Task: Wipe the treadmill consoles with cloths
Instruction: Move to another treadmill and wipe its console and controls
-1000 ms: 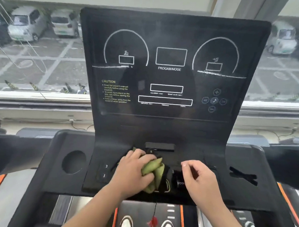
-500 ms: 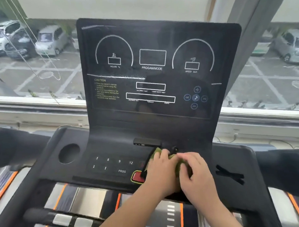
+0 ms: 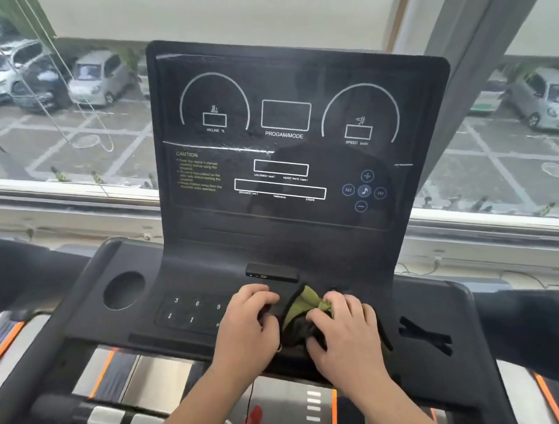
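Observation:
The black treadmill console (image 3: 288, 141) stands upright in front of me, with a flat button deck (image 3: 193, 311) below it. A green and black cloth (image 3: 303, 302) lies bunched on the middle of that deck. My right hand (image 3: 344, 330) grips the cloth from the right, fingers curled into it. My left hand (image 3: 248, 325) sits just left of the cloth with its fingers curled over something dark. I cannot make out whether that is a fold of the cloth.
A round cup holder (image 3: 124, 290) is sunk into the deck at the left and a cross-shaped slot (image 3: 424, 337) at the right. A red cord (image 3: 253, 411) hangs below the deck over the belt. Behind the console a window (image 3: 60, 125) looks onto parked cars.
The cloth went from my left hand to under both hands, and now my right hand holds it. My left hand has drawn back to the left. My view has come closer.

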`<state>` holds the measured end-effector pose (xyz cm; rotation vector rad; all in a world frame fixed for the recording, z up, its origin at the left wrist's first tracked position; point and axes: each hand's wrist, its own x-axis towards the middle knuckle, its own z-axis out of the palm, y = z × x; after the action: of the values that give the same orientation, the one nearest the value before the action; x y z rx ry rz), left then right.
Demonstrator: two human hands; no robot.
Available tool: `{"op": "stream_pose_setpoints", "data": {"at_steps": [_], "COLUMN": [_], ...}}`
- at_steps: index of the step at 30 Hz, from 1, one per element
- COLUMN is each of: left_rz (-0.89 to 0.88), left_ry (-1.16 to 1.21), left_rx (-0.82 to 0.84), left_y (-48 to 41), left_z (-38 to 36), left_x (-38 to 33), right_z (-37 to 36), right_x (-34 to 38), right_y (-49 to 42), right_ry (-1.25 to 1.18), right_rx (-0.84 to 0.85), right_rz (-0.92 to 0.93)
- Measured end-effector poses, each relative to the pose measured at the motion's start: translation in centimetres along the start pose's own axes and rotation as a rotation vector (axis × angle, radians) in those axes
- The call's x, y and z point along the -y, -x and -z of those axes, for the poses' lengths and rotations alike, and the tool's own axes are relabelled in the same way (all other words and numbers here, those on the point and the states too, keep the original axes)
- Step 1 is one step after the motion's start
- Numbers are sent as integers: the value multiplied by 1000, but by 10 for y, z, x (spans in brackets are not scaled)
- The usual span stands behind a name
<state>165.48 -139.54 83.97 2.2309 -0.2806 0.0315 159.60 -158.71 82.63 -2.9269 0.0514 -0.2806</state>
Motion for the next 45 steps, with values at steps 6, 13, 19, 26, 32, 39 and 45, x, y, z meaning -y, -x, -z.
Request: {"op": "stream_pose_setpoints", "data": {"at_steps": [6, 13, 19, 26, 32, 39, 45], "left_rz": [-4, -18, -122, -395, -400, -851, -866], "left_ry": [27, -34, -70, -61, -489, -554, -708], "left_rx": [51, 89, 39, 56, 342, 397, 17], "left_y": [1, -2, -3, 31, 50, -25, -100], "left_z": [-20, -24, -35, -72, -127, -120, -110], "left_x": [-15, -17, -24, -55, -101, -69, -85], "right_z": [9, -4, 7, 65, 84, 70, 60], "right_x": [-65, -30, -30, -44, -88, -99, -86], "right_y": [19, -57, -34, 5, 19, 9, 8], "right_ry": [136, 214, 189, -586, -1202, -1046, -1207], "right_rx": [-81, -140, -40, 348, -119, -41, -62], "right_rz": [-197, -200, -185, -441, -918, -934, -1014]}}
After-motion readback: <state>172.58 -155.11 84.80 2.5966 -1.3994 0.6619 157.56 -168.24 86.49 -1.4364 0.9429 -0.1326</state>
